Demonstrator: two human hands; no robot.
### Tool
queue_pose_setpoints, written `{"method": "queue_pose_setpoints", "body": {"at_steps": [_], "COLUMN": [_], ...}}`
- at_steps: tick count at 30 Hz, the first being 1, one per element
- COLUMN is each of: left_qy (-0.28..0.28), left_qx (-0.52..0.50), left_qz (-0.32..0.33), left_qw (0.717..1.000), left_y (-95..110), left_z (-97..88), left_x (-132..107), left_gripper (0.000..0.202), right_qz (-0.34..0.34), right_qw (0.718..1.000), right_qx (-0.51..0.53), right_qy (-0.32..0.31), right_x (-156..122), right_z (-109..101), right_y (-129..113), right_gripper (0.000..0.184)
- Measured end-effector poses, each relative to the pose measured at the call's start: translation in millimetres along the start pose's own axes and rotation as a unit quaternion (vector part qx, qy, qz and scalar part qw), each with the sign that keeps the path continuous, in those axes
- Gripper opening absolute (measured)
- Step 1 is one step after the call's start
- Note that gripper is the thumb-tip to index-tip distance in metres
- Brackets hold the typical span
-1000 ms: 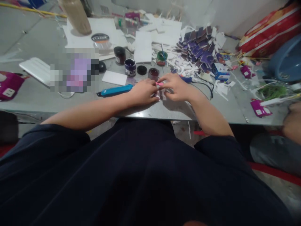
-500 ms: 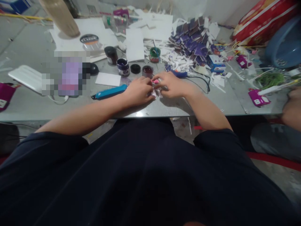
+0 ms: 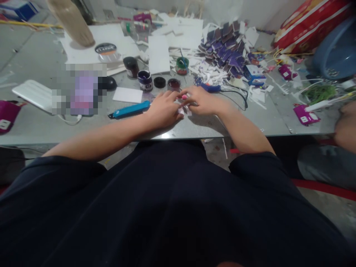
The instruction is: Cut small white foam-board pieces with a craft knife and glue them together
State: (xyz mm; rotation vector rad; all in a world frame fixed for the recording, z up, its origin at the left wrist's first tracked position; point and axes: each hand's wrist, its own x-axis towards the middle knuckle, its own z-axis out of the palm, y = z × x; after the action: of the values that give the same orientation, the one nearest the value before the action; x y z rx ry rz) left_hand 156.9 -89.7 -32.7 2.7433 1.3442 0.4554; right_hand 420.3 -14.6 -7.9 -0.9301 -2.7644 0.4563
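Pale wall (image 3: 261, 15) behind, shiny grey tbl (image 3: 267, 120), scrap-strewn flr (image 3: 217, 151)

Craft workroom, by the signs; home or hired premises, cannot tell. One long grey desk (image 3: 267, 124), littered. Uncapped paint jars (image 3: 145, 81) mid-desk; blue cutter (image 3: 130, 110) nearer the front edge, small white pieces (image 3: 189, 110) toward that edge's middle. Farther back: white sheets (image 3: 159, 55), loose white offcuts (image 3: 214, 76), big pile of purple-painted pieces (image 3: 226, 53). Blue-handled tool (image 3: 210, 88) with black cord just in front of the offcuts. Scraps (image 3: 225, 149) on the floor below the front edge too. Second person's forearm (image 3: 345, 129) by the front edge, far right: shared workspace.
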Motion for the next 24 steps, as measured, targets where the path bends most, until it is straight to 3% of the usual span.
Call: {"method": "queue_pose_setpoints", "body": {"at_steps": [3,5,11,16,20,22,24], "left_qy": [0.02,0.025,-0.002,-0.029,-0.027,-0.017,-0.012], "left_qx": [-0.003,-0.004,0.017,0.034,0.022,0.014,0.005], "left_qz": [-0.001,0.01,0.03,0.033,0.046,0.048,0.048], "left_qw": [1.0,1.0,0.999,0.998,0.998,0.999,0.999], "left_y": [0,-1,-4,-4,-6,-6,-7], "left_z": [-1.2,-1.8,-2.3,-3.8,-2.0,-0.6,0.5], "left_x": [-1,-1,0,1,2,1,1], "left_gripper": [0.067,0.072,0.042,0.037,0.037,0.036,0.036], "right_qz": [0.011,0.009,-0.026,-0.105,-0.106,-0.067,-0.074], "right_qw": [1.0,1.0,0.999,0.994,0.99,0.988,0.976], "right_qx": [0.002,0.004,0.02,-0.03,-0.028,-0.053,-0.086], "right_qy": [0.013,0.01,0.001,0.024,0.093,0.129,0.185], "right_x": [0,0,6,8,-1,-12,-29], "right_z": [2,2,7,13,-11,-34,-60], "right_y": [2,4,15,31,17,-7,-40], "right_gripper": [0.069,0.068,0.046,0.034,0.024,0.022,0.037]}}
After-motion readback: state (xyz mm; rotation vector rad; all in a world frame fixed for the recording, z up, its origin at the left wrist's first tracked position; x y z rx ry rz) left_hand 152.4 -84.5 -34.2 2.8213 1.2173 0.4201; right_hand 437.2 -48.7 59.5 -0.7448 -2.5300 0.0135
